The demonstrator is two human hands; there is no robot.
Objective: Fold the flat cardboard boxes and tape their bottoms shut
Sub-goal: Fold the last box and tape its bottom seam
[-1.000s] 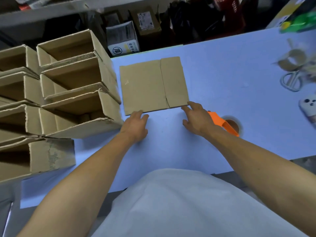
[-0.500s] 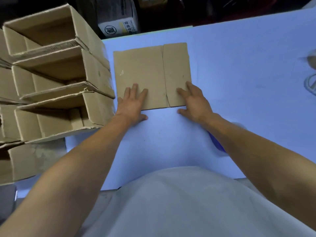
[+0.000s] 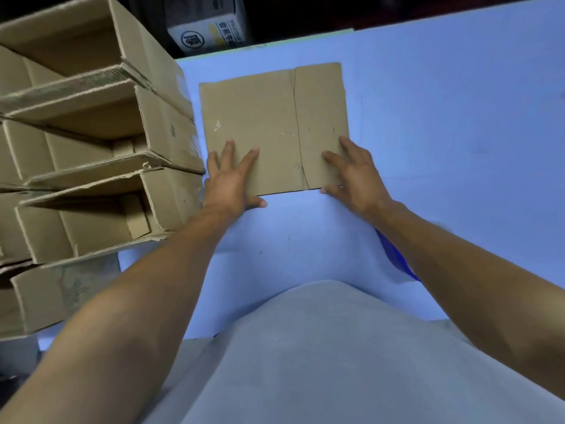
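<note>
Behind table (image 3: pixel 428 148), carton (image 3: pixel 208 29) print too blurred.

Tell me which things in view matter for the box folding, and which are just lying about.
Job: flat cardboard box, left hand, right hand, stack of folded boxes.
Lying about: printed carton beyond the table; blue item under the right forearm.

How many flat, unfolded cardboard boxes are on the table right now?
1. The flat cardboard box lies on the blue table, with the left hand and right hand on its near edge. More may lie outside the view.
</note>
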